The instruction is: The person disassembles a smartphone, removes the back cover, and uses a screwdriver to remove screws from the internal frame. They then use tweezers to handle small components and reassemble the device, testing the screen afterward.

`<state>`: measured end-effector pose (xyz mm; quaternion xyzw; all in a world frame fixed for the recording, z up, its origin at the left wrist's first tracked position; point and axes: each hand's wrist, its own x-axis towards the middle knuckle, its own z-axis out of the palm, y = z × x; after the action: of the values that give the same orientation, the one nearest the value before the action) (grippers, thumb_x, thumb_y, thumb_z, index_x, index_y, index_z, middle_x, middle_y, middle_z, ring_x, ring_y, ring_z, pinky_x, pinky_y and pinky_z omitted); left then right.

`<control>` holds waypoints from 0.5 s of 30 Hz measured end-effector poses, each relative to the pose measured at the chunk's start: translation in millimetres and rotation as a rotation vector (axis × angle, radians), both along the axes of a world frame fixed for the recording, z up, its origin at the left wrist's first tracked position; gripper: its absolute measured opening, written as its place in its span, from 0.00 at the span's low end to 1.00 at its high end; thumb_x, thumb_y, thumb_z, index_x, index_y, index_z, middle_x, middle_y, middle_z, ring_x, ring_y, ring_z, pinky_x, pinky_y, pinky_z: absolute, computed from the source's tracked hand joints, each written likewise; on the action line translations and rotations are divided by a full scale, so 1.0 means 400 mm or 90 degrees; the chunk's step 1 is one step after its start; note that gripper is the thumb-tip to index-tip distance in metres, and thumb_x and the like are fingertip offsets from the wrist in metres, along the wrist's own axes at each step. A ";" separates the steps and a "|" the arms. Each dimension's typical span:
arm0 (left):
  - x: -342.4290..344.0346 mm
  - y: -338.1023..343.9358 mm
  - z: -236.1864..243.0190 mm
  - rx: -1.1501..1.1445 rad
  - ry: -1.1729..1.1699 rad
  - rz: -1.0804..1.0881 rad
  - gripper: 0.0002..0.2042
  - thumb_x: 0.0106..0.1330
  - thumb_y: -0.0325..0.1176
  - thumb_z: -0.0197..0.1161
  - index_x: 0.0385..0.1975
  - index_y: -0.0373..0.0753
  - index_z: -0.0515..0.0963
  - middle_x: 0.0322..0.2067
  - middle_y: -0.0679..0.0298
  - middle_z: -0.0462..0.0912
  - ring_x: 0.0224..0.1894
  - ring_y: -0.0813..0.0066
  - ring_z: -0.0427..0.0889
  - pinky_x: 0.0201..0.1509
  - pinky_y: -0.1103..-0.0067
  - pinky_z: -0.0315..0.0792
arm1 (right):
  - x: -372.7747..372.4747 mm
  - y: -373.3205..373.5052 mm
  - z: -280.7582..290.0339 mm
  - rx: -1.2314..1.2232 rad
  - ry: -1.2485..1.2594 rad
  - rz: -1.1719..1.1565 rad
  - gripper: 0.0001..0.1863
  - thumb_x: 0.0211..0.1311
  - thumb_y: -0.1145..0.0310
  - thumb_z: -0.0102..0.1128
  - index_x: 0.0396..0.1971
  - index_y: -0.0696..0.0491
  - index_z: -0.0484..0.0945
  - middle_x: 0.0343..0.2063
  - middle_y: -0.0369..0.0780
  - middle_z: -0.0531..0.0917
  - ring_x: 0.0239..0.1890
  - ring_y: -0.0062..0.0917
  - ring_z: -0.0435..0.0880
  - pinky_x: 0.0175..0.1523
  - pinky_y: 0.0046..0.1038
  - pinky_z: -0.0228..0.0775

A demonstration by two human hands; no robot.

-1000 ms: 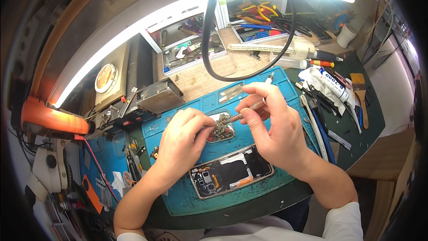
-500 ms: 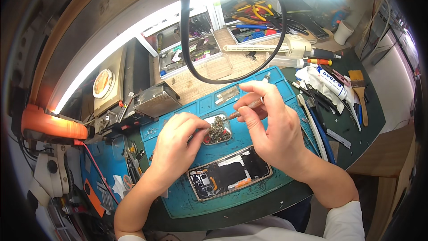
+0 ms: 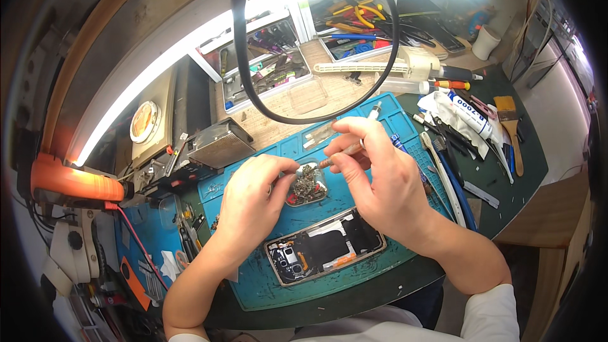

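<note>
A small clear box (image 3: 308, 202) full of tiny metal screws (image 3: 306, 182) sits on the blue work mat. At its left edge is my left hand (image 3: 252, 193), thumb and forefinger pinched together; whatever lies between them is hidden. My right hand (image 3: 386, 177) grips a slim pen-like tool (image 3: 345, 152) with a brownish tip, held slanted. That tip reaches the box's upper right edge, over or beside the screws. Nearer to me lies an opened phone (image 3: 326, 246), its inner parts and camera lenses facing up.
Brushes (image 3: 506, 114), tweezers and a white glue tube (image 3: 470, 116) crowd the right side. Trays of pliers (image 3: 364, 16) and small parts stand at the back. A black cable loop (image 3: 240, 44) hangs over the bench. An orange tool (image 3: 79, 178) is at left.
The view has shifted slightly. My right hand and the tool tip have moved a little left, closer to my left fingertips. The phone stays in place.
</note>
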<state>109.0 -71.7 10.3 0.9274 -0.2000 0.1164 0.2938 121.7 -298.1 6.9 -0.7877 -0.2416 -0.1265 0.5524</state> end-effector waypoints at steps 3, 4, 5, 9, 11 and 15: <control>0.000 0.004 -0.004 -0.004 0.002 0.008 0.08 0.65 0.23 0.72 0.42 0.41 0.86 0.35 0.61 0.87 0.36 0.65 0.85 0.37 0.73 0.75 | -0.002 0.000 0.008 -0.002 0.001 0.001 0.19 0.75 0.81 0.60 0.61 0.60 0.71 0.40 0.46 0.90 0.40 0.30 0.93 0.45 0.28 0.86; 0.001 0.005 -0.005 -0.006 0.003 0.010 0.08 0.65 0.23 0.73 0.42 0.41 0.86 0.35 0.62 0.87 0.36 0.66 0.85 0.37 0.73 0.75 | -0.001 0.002 0.006 0.011 -0.003 -0.004 0.19 0.74 0.81 0.61 0.61 0.60 0.71 0.39 0.46 0.89 0.39 0.33 0.93 0.43 0.30 0.85; 0.001 0.005 -0.002 -0.003 0.004 0.006 0.08 0.65 0.23 0.73 0.42 0.40 0.86 0.35 0.61 0.87 0.36 0.66 0.85 0.37 0.73 0.75 | 0.000 0.005 0.001 0.025 -0.008 -0.009 0.19 0.72 0.81 0.62 0.60 0.60 0.72 0.38 0.46 0.89 0.39 0.36 0.92 0.41 0.32 0.84; 0.004 0.001 0.003 -0.005 0.017 -0.015 0.07 0.64 0.23 0.73 0.41 0.38 0.86 0.35 0.61 0.86 0.34 0.67 0.84 0.37 0.73 0.75 | 0.000 -0.001 0.003 0.007 -0.006 0.004 0.19 0.75 0.81 0.60 0.62 0.60 0.71 0.41 0.46 0.89 0.40 0.29 0.93 0.45 0.28 0.86; 0.010 -0.003 0.006 -0.006 0.025 -0.035 0.07 0.64 0.24 0.73 0.40 0.37 0.85 0.35 0.60 0.86 0.34 0.66 0.84 0.38 0.72 0.76 | 0.000 -0.001 0.006 0.002 -0.011 -0.003 0.19 0.75 0.81 0.60 0.62 0.60 0.71 0.40 0.46 0.89 0.40 0.29 0.93 0.45 0.28 0.86; 0.028 -0.018 0.019 0.028 0.028 -0.073 0.06 0.63 0.24 0.74 0.38 0.37 0.84 0.34 0.60 0.84 0.37 0.61 0.84 0.41 0.69 0.77 | 0.005 -0.004 0.006 0.009 -0.018 -0.022 0.19 0.76 0.81 0.59 0.62 0.60 0.70 0.40 0.45 0.89 0.39 0.29 0.93 0.45 0.27 0.86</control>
<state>120.3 -78.7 17.9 0.9231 -0.2486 0.0745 0.2838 123.7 -299.7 9.2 -0.7862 -0.2344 -0.1487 0.5521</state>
